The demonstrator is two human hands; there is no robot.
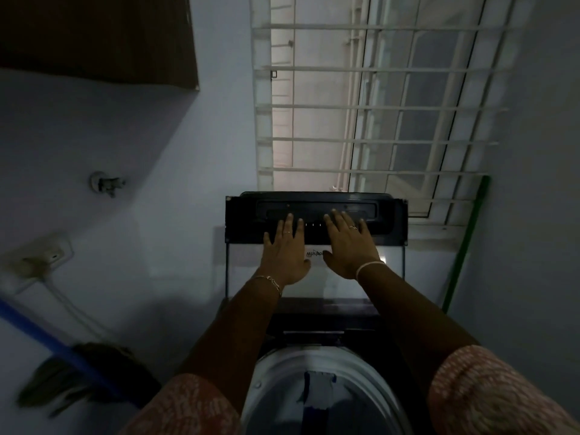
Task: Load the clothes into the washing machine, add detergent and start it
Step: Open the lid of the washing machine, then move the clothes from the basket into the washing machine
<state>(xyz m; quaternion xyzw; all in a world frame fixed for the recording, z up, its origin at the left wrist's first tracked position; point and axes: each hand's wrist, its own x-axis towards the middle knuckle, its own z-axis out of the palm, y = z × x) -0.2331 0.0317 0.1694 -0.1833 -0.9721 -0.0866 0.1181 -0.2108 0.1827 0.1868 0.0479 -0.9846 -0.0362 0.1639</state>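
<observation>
**Both hands flat on the raised washing machine lid**

The washing machine (276,365) stands against the wall below a barred window (345,105), seen from above. Its lid (248,215) is up and stands nearly upright at the back of the machine, a clear pane with a dark band along its far edge.

The left hand (284,249) and the right hand (350,246) lie side by side on the lid, palms against it. Neither grasps anything: the fingers are straight and spread, with the fingertips on the dark band and the heels of the hands on the clear pane. A brand mark shows between the two hands. The left wrist wears a thin chain bracelet (270,282) and the right wrist a pale band (370,266). Both arms end in patterned orange sleeves (188,403).

Below the arms the round drum opening is uncovered, and clothes (317,390) lie inside it, white and dark blue cloth in the dim light.

On the wall to the left are a tap (106,183) and, lower down, a socket (53,252) with a cable hanging from it. A broom with a blue handle (47,337) leans at the lower left. A green pole (464,246) leans in the corner to the right of the machine. A dark wooden panel (94,36) fills the upper left.
</observation>
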